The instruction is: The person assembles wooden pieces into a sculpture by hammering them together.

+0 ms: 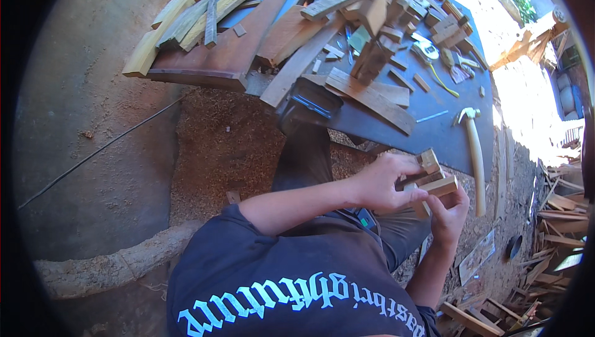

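Observation:
In front of my body, above my lap, several short wooden blocks (441,186) meet at angles in a small cluster. My left hand (385,182) grips the cluster from the left, its thumb and fingers closed on the wood. From below and to the right my right hand (450,213) pinches the same blocks. Whether the blocks are joined I cannot tell, as my fingers cover part of them. A claw hammer (476,157) with a pale wooden handle lies near the table's right edge, just beyond my right hand.
The dark table (372,127) carries a pile of wood offcuts (372,58), a tape measure (426,49) with yellow tape out, and a black tray (313,98). Planks (229,12) rest on a brown board (204,67) at left. Scrap wood (561,231) heaps at far right.

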{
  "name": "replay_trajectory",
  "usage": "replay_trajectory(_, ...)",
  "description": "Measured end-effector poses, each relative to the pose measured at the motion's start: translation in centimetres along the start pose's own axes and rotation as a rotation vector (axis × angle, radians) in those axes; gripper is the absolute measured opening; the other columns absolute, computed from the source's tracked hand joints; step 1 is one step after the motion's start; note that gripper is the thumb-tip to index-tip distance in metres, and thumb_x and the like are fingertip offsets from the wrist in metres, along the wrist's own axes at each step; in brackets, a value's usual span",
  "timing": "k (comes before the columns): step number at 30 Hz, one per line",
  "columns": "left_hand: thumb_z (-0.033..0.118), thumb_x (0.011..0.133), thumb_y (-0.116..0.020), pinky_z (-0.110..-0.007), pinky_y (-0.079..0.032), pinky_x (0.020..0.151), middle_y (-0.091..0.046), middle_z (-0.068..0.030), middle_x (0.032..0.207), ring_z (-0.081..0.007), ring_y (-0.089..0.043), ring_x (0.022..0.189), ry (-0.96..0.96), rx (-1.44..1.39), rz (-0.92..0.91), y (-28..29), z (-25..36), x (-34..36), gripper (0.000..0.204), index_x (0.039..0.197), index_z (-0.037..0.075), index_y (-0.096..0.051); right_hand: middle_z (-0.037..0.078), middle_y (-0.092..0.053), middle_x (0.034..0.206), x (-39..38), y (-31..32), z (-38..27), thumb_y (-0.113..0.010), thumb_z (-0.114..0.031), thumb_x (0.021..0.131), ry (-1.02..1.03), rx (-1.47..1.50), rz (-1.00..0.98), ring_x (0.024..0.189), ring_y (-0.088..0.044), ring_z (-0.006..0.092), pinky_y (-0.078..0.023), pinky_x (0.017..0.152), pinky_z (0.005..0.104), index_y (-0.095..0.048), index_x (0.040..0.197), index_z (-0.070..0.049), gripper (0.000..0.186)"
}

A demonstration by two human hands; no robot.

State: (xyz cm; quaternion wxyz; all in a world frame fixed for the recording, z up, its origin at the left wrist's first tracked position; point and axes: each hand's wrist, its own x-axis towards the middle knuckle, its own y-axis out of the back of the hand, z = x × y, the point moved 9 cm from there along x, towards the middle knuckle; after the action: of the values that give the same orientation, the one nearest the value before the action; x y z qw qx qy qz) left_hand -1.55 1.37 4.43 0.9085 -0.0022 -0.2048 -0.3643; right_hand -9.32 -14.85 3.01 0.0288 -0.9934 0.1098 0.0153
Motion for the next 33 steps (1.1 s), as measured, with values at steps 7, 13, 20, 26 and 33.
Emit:
replay_trajectory(7,0.035,0.096,-0.072,-0.035,-0.054,0.08,-0.068,-0.0145,0.1,-0.0193,-0.067,0.091,0.26,-0.155,-0.162,-2.0,-4.0,-0.3,0.047,0.126,0.0,-0.068,0.011,-0.068,0.12,0.6,0.2,1.6,-0.085,-0.015,0.083,-0.116,0.035,-0.002,0.112,-0.066,0.0205,-0.05,0.101,0.0361,-0.058,0.131,0.007,0.059)
replay_trajectory(13,0.032,0.096,-0.067,-0.043,-0.051,0.091,-0.067,-0.024,0.109,-0.0373,-0.067,0.102,0.212,-0.067,-0.078,-0.8,-4.7,-0.2,0.045,0.126,-0.001,-0.067,0.012,-0.066,0.125,1.5,-0.5,1.7,-0.084,-0.019,0.083,-0.136,-0.157,0.052,0.117,-0.063,0.0221,-0.046,0.106,0.0367,-0.056,0.135,0.006,0.064)
replay_trajectory(20,0.038,0.09,-0.074,-0.045,-0.051,0.093,-0.068,-0.024,0.11,-0.0401,-0.067,0.104,0.081,-0.051,0.058,1.0,-2.9,0.0,0.055,0.126,-0.002,-0.067,0.01,-0.068,0.119,2.5,-1.0,1.2,-0.09,-0.016,0.077,-0.082,-0.107,0.073,0.11,-0.066,0.02,-0.051,0.099,0.035,-0.057,0.133,0.005,0.068)
replay_trajectory(26,0.036,0.078,-0.086,-0.042,-0.053,0.092,-0.07,-0.018,0.112,-0.0357,-0.068,0.102,0.027,-0.034,0.038,2.2,-1.7,1.4,0.055,0.118,0.002,-0.072,0.011,-0.069,0.12,3.0,-1.5,-1.0,-0.089,-0.014,0.073,-0.057,-0.184,0.037,0.11,-0.067,0.0196,-0.053,0.099,0.0356,-0.062,0.128,0.003,0.064)
replay_trajectory(33,0.023,0.073,-0.086,-0.042,-0.052,0.08,-0.068,-0.0149,0.105,-0.0325,-0.067,0.092,-0.232,0.394,0.035,5.0,4.9,1.8,0.046,0.11,0.001,-0.073,0.009,-0.067,0.118,3.4,-5.2,-6.6,-0.088,0.0,0.075,0.187,-0.086,-0.175,0.116,-0.063,0.0192,-0.051,0.099,0.0354,-0.065,0.126,0.001,0.056)
